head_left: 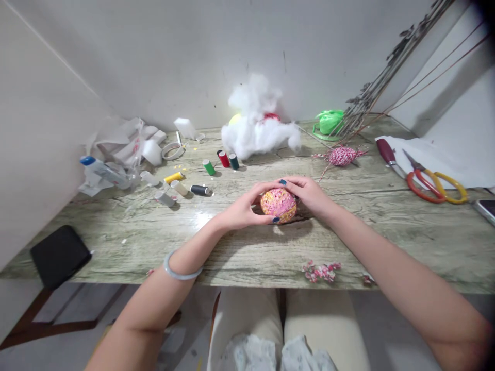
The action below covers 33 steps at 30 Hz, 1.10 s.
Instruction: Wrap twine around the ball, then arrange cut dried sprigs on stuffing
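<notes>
A round pink and yellow ball (279, 204), knitted or wound from yarn, rests at the middle of the table between both hands. My left hand (247, 206) curves round its left side, with the thumb along the near edge and fingers over the top. From the right, my right hand (305, 193) grips the ball's far right side, its fingertips partly hidden. Behind my right hand lies a skein of pink and white cord (341, 155), one strand trailing toward that hand. Short pink and white yarn scraps (320, 271) lie at the near edge.
White stuffing (257, 131) is heaped at the back wall, with several thread spools (209, 167) to its left. Scissors (435, 183) and a red-handled tool (385, 151) lie right. Green twine (330, 122) and dried stems (363, 103) stand behind. A black object (61, 255) sits left.
</notes>
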{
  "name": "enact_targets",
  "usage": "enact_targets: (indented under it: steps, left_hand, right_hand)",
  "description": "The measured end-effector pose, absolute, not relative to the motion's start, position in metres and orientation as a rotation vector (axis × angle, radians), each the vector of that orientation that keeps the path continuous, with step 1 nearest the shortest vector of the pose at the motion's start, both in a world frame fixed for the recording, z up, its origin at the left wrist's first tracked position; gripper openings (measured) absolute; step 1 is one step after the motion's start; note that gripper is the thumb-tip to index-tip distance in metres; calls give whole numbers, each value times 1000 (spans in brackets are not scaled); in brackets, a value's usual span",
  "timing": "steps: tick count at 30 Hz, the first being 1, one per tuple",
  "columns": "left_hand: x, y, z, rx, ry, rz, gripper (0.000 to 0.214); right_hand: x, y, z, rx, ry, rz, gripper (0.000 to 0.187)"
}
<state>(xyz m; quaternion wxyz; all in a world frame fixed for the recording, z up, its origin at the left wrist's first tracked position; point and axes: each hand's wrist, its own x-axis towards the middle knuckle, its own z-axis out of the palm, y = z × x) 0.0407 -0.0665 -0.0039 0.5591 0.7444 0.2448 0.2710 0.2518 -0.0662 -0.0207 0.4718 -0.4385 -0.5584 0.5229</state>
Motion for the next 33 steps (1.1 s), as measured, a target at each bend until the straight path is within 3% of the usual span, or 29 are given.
enact_targets:
  steps: [7, 11, 15, 21, 27, 30, 33]
  left_hand:
    - [42, -70, 0, 1717, 531, 630, 72]
    - [39, -69, 2, 1596, 514, 680, 74]
    - [39, -68, 5, 1540, 521, 808, 66]
    - [42, -61, 0, 1226, 596, 999, 78]
    - [41, -48, -8, 1203, 914, 1153, 63]
    - [39, -45, -14, 1434, 1078, 1113, 62]
    - [38, -45, -17, 1684, 1044, 1004, 60]
  right_hand:
    - [258, -67, -25, -1078, -1216, 1474, 41]
    - [258, -68, -21, -1026, -1192, 1412, 40]
    - [262, -62, -26, -1077, -1323, 1232, 35]
    - [264, -62, -31, -1218, -1964, 709, 27]
    - [264, -65, -32, -1217, -2366, 396, 28]
    - [264, -66, -29, -1183, -2282, 434, 27]
    - [264, -67, -23, -1127, -2072, 674, 31]
